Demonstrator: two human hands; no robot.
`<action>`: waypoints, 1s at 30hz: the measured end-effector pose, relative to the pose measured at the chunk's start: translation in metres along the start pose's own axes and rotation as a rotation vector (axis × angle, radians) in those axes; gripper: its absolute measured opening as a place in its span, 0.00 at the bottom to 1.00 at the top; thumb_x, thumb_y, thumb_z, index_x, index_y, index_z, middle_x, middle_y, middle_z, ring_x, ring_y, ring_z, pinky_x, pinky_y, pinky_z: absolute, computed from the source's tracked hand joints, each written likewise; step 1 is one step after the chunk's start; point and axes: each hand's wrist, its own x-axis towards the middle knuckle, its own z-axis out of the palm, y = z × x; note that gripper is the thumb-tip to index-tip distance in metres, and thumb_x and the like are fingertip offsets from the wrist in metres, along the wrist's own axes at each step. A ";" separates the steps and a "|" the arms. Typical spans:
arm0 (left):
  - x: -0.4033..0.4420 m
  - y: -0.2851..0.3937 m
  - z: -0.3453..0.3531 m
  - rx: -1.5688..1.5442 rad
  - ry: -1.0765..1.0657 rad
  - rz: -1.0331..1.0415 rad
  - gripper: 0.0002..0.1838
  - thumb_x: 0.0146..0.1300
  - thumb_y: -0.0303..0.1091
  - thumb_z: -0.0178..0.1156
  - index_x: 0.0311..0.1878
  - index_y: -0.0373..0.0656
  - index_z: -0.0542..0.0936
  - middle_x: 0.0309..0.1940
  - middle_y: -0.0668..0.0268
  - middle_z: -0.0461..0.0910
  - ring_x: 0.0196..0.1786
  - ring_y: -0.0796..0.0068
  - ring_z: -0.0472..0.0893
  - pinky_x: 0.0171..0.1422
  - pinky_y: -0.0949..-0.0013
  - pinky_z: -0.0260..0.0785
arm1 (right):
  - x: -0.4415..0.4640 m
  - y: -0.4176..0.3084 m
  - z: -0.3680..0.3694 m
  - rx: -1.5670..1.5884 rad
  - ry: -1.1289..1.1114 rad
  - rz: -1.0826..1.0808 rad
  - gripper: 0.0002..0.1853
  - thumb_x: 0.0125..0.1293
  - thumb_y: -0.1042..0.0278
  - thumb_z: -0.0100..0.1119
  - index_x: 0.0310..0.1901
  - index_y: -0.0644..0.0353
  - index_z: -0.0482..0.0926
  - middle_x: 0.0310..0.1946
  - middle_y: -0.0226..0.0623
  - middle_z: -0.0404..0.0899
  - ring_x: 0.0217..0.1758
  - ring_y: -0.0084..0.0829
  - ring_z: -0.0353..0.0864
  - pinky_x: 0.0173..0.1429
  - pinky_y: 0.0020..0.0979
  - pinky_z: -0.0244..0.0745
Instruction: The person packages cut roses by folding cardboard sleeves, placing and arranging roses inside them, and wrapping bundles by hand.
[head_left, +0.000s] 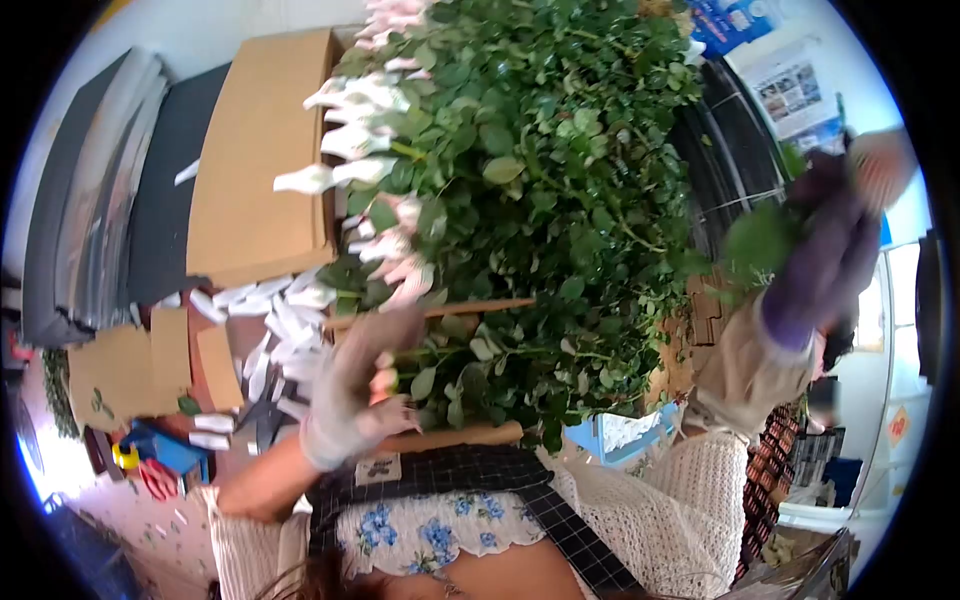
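Observation:
A big pile of leafy green stems [560, 200] fills the middle, with white-sleeved flower heads [355, 140] along its left side. My left hand [360, 390], in a pale stained glove, is at the pile's lower left beside a pinkish flower head; its fingers are partly bent, and whether they hold anything is unclear. On the far right my right hand [835, 230], in a purple glove, is raised away from the pile and blurred. Green leaves [757, 245] hang beside it, and a pinkish wrapped head [882, 170] shows at its top.
A cardboard box [262, 160] stands left of the pile. Loose white sleeves [290, 345] lie scattered below it. Red-handled scissors [158, 478] and a blue tray [180, 455] are at the lower left. Dark stacked panels [735, 140] stand right of the pile.

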 end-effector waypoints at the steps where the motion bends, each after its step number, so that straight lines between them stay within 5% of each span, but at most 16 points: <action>1: 0.013 0.012 0.012 -0.147 0.042 0.029 0.49 0.53 0.65 0.61 0.64 0.33 0.59 0.63 0.48 0.63 0.66 0.55 0.65 0.71 0.54 0.55 | -0.015 -0.028 0.017 0.019 -0.188 -0.058 0.09 0.66 0.70 0.54 0.45 0.62 0.79 0.31 0.35 0.80 0.27 0.23 0.78 0.27 0.23 0.73; 4: 0.069 0.035 0.044 -0.449 0.000 0.375 0.61 0.52 0.77 0.51 0.75 0.38 0.45 0.75 0.51 0.49 0.77 0.55 0.49 0.80 0.55 0.41 | -0.062 -0.094 0.083 -0.167 -0.681 -0.371 0.14 0.67 0.65 0.53 0.52 0.53 0.78 0.19 0.24 0.65 0.18 0.18 0.67 0.21 0.25 0.66; 6: 0.076 0.042 0.041 -0.689 0.098 0.403 0.41 0.70 0.65 0.37 0.59 0.28 0.72 0.56 0.46 0.75 0.63 0.54 0.73 0.72 0.59 0.60 | -0.079 -0.103 0.101 -0.209 -0.737 -0.423 0.15 0.69 0.65 0.49 0.55 0.53 0.76 0.23 0.22 0.63 0.20 0.18 0.64 0.19 0.23 0.60; 7: 0.079 0.044 0.025 -0.562 0.075 0.281 0.43 0.68 0.69 0.33 0.53 0.32 0.74 0.55 0.48 0.76 0.61 0.54 0.74 0.71 0.57 0.59 | -0.084 -0.104 0.106 -0.241 -0.692 -0.450 0.14 0.69 0.65 0.48 0.54 0.54 0.76 0.24 0.23 0.63 0.21 0.18 0.64 0.19 0.23 0.60; 11: 0.067 0.058 -0.018 0.302 0.497 0.292 0.31 0.70 0.60 0.37 0.42 0.37 0.74 0.43 0.53 0.80 0.51 0.57 0.79 0.63 0.56 0.66 | -0.090 -0.084 0.093 -0.441 -0.638 -0.383 0.11 0.71 0.68 0.46 0.49 0.57 0.77 0.22 0.24 0.69 0.20 0.17 0.69 0.18 0.22 0.66; 13: 0.049 0.058 -0.047 0.381 0.541 0.292 0.23 0.69 0.52 0.43 0.43 0.40 0.76 0.40 0.54 0.81 0.46 0.60 0.80 0.55 0.59 0.70 | -0.077 -0.045 0.061 -0.251 -0.487 -0.296 0.13 0.72 0.73 0.48 0.54 0.64 0.75 0.40 0.41 0.84 0.38 0.29 0.86 0.24 0.23 0.82; 16: 0.018 0.029 -0.053 0.526 0.211 0.184 0.12 0.67 0.39 0.52 0.45 0.44 0.80 0.36 0.57 0.83 0.38 0.65 0.83 0.43 0.63 0.75 | -0.082 -0.064 0.032 0.267 -0.501 0.049 0.18 0.61 0.77 0.56 0.54 0.65 0.75 0.45 0.45 0.81 0.46 0.37 0.82 0.43 0.34 0.80; 18: 0.007 -0.013 -0.041 0.847 -0.194 -0.432 0.14 0.64 0.35 0.55 0.52 0.46 0.79 0.31 0.56 0.83 0.34 0.59 0.83 0.38 0.59 0.76 | -0.101 -0.086 0.053 0.268 -0.754 0.098 0.22 0.54 0.79 0.60 0.54 0.62 0.76 0.43 0.42 0.79 0.46 0.38 0.80 0.47 0.36 0.79; 19: 0.003 -0.035 -0.036 1.048 -0.331 -0.499 0.18 0.65 0.36 0.52 0.58 0.48 0.76 0.27 0.56 0.82 0.32 0.54 0.83 0.37 0.54 0.75 | -0.111 -0.090 0.067 0.169 -0.888 0.031 0.24 0.51 0.79 0.61 0.53 0.58 0.78 0.40 0.39 0.78 0.43 0.36 0.78 0.45 0.34 0.77; 22: -0.006 -0.063 -0.035 1.035 -0.339 -0.574 0.17 0.68 0.39 0.46 0.55 0.47 0.75 0.28 0.54 0.82 0.33 0.53 0.83 0.36 0.53 0.74 | -0.170 -0.101 0.126 0.182 -1.131 0.142 0.24 0.50 0.78 0.59 0.52 0.53 0.79 0.38 0.38 0.74 0.39 0.39 0.77 0.42 0.37 0.74; 30: -0.035 -0.050 -0.035 0.886 -0.248 -0.623 0.19 0.60 0.43 0.55 0.51 0.44 0.74 0.26 0.57 0.79 0.30 0.54 0.81 0.32 0.52 0.72 | -0.258 -0.096 0.223 0.038 -0.986 -0.128 0.25 0.53 0.75 0.56 0.56 0.53 0.76 0.47 0.35 0.75 0.49 0.42 0.77 0.48 0.41 0.74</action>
